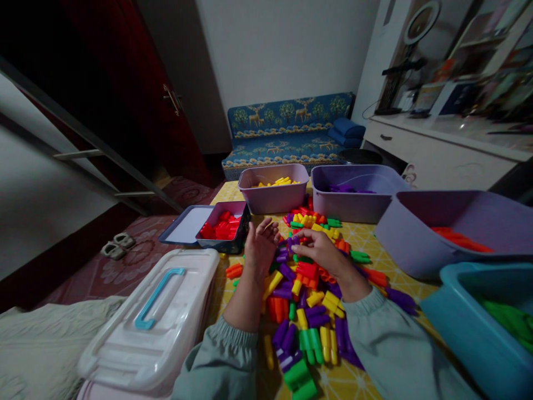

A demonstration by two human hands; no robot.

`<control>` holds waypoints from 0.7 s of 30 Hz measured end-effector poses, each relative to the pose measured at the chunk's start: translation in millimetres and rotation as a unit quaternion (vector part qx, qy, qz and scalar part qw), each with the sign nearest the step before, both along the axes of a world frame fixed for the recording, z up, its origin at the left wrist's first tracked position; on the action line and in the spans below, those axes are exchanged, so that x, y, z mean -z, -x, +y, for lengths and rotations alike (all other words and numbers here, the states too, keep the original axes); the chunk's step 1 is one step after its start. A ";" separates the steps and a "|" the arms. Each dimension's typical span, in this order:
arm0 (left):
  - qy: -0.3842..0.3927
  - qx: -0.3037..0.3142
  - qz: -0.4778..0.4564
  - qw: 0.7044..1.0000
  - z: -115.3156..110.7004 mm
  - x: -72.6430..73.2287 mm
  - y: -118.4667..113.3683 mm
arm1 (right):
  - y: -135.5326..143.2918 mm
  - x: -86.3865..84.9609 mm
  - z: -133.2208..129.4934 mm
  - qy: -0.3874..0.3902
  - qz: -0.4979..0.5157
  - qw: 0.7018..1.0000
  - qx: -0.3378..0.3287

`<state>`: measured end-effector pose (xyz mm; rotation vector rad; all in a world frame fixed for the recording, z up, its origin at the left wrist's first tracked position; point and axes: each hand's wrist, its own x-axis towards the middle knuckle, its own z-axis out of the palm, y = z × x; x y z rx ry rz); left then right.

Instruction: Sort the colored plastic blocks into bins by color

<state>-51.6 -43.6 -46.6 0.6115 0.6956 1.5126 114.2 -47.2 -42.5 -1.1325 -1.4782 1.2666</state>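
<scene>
A heap of plastic finger-shaped building blocks (307,271) in purple, red, orange, yellow and green spreads over the yellow patterned tablecloth (353,383). Above the heap's left side, my left hand (261,245) is open, palm turned inward and fingers slightly curled, holding nothing. Across from it, my right hand (322,253) has thumb and forefinger closed around a small purple block (292,242); its far side is partly hidden by the fingers. More blocks lie beneath both wrists.
Lilac bins hold yellow (272,201), purple (353,206) and orange blocks (410,244). A teal bin (462,311) at right contains green pieces. Red blocks fill a dark box (222,245) at left, behind a clear-lidded container (154,316). A blue sofa (287,130) stands beyond the table.
</scene>
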 end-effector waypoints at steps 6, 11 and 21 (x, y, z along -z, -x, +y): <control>-0.049 -0.054 0.180 0.981 0.5 3.3 10.3 | -1.4 0.3 1.7 0.007 0.038 0.999 0.007; -0.122 0.086 0.414 0.898 -5.6 4.4 22.9 | -7.9 3.3 6.2 0.027 0.057 0.997 0.041; -0.148 0.082 0.491 0.855 -3.0 5.7 22.7 | -11.2 3.6 7.2 0.058 0.086 0.993 0.061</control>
